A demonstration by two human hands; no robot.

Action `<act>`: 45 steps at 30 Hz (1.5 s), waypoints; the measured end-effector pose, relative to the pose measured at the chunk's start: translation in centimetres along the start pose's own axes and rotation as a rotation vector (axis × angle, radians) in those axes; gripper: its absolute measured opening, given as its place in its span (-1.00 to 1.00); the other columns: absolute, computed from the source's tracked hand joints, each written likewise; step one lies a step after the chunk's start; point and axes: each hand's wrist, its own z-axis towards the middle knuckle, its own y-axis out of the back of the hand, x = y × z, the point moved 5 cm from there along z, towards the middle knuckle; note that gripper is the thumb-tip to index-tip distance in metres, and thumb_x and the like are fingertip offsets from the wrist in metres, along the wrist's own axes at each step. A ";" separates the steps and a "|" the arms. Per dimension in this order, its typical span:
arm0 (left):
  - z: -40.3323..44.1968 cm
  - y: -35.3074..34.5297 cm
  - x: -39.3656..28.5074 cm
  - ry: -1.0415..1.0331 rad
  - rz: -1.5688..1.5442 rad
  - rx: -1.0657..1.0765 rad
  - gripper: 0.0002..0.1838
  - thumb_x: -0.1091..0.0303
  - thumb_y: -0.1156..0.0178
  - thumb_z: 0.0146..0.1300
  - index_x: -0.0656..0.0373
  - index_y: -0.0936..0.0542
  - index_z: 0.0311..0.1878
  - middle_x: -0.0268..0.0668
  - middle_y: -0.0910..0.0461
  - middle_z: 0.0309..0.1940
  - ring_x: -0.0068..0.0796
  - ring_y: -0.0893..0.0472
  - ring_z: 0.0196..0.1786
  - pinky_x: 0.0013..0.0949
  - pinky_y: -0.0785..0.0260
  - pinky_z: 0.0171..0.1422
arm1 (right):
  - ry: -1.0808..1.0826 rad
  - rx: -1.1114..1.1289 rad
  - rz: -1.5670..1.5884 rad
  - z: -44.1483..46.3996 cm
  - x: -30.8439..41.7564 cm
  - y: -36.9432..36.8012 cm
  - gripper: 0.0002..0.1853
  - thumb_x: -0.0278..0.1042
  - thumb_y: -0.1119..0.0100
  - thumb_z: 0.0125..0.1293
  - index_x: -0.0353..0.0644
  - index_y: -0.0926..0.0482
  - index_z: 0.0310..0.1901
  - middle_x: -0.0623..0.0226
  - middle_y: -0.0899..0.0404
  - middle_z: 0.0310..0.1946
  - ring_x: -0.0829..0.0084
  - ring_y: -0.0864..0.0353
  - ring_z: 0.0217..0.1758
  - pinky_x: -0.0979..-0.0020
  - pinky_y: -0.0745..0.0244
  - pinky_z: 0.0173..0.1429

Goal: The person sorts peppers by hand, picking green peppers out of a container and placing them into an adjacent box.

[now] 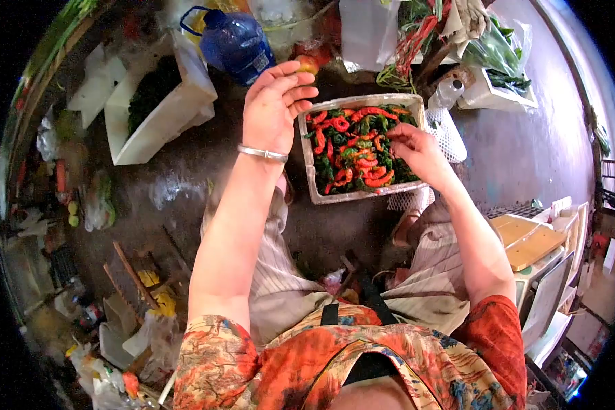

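Your right hand (pixel 420 152) is at the red and green peppers (pixel 362 147), fingers curled close together; can't tell whether they pinch one. And your left hand (pixel 272 106), it's up by the near-left rim, fingers slightly parted, nothing visible in it! Those peppers lie inside the pale box (pixel 312 179), ahead of your knees. Beyond your left hand stands the blue jug (pixel 236 46).
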 end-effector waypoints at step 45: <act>0.2 -0.1 0.8 0.004 -0.007 0.073 -0.72 0.43 -0.04 0.31 0.28 -0.51 0.06 -0.12 -0.67 -0.16 -0.32 -0.67 -0.16 -0.39 -0.48 -0.10 | 0.154 0.288 -0.371 -3.1 -11.1 -11.0 -0.66 -0.37 -0.22 0.13 -0.14 -0.57 -0.02 0.05 -0.55 -0.11 0.03 -0.54 0.04 0.17 -0.47 0.12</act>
